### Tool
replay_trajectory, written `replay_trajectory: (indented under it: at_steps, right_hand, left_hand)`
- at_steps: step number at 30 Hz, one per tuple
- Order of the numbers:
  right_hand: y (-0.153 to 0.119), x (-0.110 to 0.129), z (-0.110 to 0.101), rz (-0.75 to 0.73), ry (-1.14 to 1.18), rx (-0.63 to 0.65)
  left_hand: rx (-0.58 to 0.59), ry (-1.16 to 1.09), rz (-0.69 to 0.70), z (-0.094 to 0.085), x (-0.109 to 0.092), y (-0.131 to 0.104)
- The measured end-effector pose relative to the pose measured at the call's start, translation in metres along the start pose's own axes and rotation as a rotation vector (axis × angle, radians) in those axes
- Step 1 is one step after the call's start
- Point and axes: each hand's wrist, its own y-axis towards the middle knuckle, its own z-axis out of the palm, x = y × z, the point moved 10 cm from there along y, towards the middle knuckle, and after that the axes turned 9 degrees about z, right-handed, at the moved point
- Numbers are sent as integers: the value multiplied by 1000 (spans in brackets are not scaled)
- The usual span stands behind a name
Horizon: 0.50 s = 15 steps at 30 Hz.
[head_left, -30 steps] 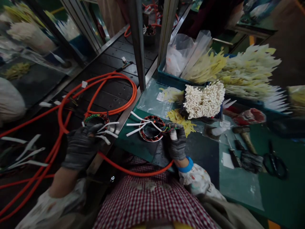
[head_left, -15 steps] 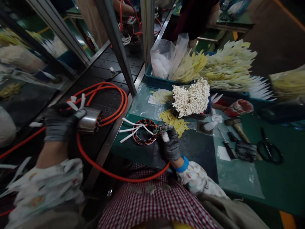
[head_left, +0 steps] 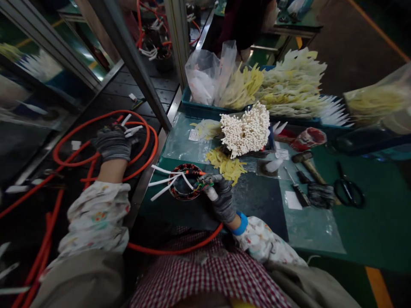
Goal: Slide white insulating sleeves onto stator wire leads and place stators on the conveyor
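Note:
My right hand [head_left: 221,197], in a grey glove, is closed on a bunch of thin coloured wires [head_left: 203,183]. These lead to a stator [head_left: 185,196] with a dark and red winding, lying on the green mat. White sleeved leads [head_left: 162,184] stick out from it to the left. My left hand [head_left: 113,143], also gloved, is over the conveyor inside loops of orange-red cable [head_left: 154,149]. Its fingers are curled downward, and what they grip is hidden. White sleeved ends [head_left: 132,131] show just beyond them.
A bundle of white thin sticks [head_left: 245,128] lies by yellow strips [head_left: 226,164]. Behind stands a blue bin [head_left: 199,109] of insulation sheets. Scissors [head_left: 348,190], a hammer [head_left: 313,169] and a screwdriver [head_left: 297,188] are at right. A metal post [head_left: 135,64] rises beside the conveyor [head_left: 120,92].
My left hand, earlier on a steel cylinder with the cable, has moved right and farther away; the cylinder no longer shows. My right hand keeps its grip on the wires. The view has shifted slightly.

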Motion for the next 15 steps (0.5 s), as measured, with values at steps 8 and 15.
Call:
replay_trajectory:
  at_steps: [8, 15]
  right_hand:
    - [0, 2, 3, 63, -9, 39]
    - [5, 3, 3, 75, 7, 73]
  left_hand:
    - [305, -66, 640, 2, -168, -14]
    - [385, -168, 1128, 76, -320, -19]
